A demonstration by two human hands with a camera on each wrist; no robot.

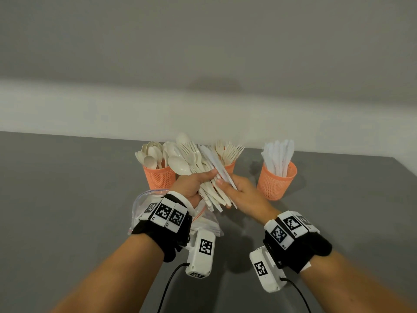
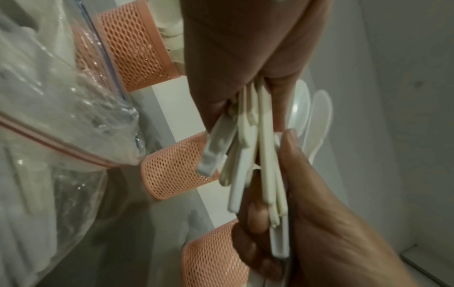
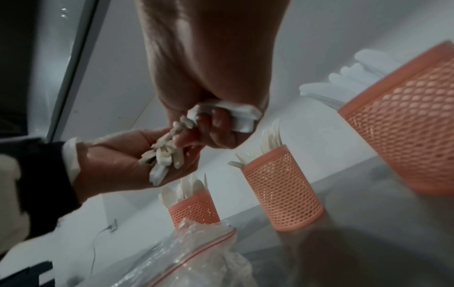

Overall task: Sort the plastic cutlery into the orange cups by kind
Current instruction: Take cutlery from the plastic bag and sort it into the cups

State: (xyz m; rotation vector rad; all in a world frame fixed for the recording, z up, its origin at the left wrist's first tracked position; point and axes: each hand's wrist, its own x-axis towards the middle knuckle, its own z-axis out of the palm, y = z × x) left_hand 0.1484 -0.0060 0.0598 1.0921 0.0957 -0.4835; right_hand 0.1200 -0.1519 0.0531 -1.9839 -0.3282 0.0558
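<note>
My left hand (image 1: pixel 196 184) grips a fanned bundle of cream spoons and forks (image 1: pixel 191 161) by the handles, above the table in front of the cups. My right hand (image 1: pixel 234 188) pinches white knives (image 1: pixel 214 164) that lie across that bundle. In the right wrist view the white knife handles (image 3: pixel 242 116) sit inside my curled right fingers (image 3: pixel 221 128). Three orange mesh cups stand at the back: the spoon cup (image 1: pixel 159 178), the fork cup (image 1: pixel 230 167) partly hidden behind the bundle, and the knife cup (image 1: pixel 277 184).
A clear zip bag (image 1: pixel 144 203) with more cutlery lies on the grey table (image 1: pixel 67 199) under my left wrist. The white wall (image 1: pixel 203 114) runs just behind the cups. The table's right edge (image 1: pixel 401 177) slants off beyond the knife cup.
</note>
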